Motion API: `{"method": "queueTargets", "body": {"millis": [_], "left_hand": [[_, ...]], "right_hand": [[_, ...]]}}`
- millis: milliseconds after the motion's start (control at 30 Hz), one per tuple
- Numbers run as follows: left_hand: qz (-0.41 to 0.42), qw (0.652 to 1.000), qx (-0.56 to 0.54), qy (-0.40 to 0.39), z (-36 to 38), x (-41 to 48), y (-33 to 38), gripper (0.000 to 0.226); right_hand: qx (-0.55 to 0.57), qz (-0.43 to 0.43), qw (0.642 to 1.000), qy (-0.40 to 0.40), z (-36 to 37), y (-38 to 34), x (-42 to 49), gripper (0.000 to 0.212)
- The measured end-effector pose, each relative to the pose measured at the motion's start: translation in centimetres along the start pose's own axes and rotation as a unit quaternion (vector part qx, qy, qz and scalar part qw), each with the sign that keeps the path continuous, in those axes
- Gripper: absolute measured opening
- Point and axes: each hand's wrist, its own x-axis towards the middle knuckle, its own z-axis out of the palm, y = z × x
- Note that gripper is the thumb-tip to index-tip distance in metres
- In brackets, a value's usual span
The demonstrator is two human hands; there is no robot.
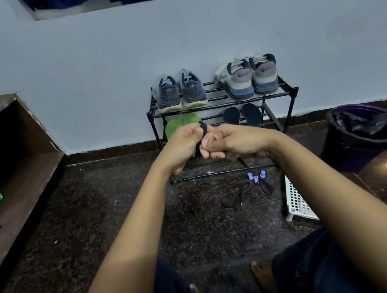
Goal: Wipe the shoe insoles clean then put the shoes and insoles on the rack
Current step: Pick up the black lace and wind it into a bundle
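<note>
Insoles, two pairs: the green insoles (180, 123) and the dark insoles (242, 115) sit on the lower shelf of the rack (287, 92) at 12 o'clock from me. The blue shoes (179, 92) and grey shoes (247, 77) stand on the top shelf, heels toward me. I judge the placing done or nearly so.

Risks noted. The hands work just in front of the lower shelf; a forward slip could, I judge, knock the green insoles off the rods. The shelf is open bars, so a nudged insole may drop through. The black strip (204, 130) could fall among the small plastic caps (255, 176) and cord on the floor at 5 o'clock from the hands.

Hand pose. Both forearms reach out and meet at centre, the hands together and touching. The left hand (182, 145) has its fingers curled, the strip looped over one finger. The right hand (237, 141) is curled against it, thumb forward; I cannot tell whether it pinches the strip. A lined bin (360, 137) stands at 2 o'clock.
</note>
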Motion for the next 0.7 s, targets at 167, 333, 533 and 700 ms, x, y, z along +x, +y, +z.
{"method": "queueTargets", "body": {"millis": [167,333,533,700], "left_hand": [[-0.059,0.995,-0.030,-0.080,0.5,-0.4,0.5,0.024],[-0.084,0.985,-0.100,-0.113,0.7,-0.9,1.3,0.026],[-0.072,0.959,-0.237,-0.141,0.8,-1.6,2.0,0.027],[-0.020,0.941,-0.332,-0.069,0.3,-1.3,2.2,0.028]], "right_hand": [[0.036,-0.047,0.990,0.129,-1.8,-0.2,-0.5,0.027],[0.082,-0.055,0.960,0.263,-3.0,0.5,-0.4,0.030],[0.123,-0.015,0.936,0.328,-2.8,2.5,1.1,0.024],[0.132,0.069,0.956,0.251,0.0,2.9,1.9,0.037]]}}
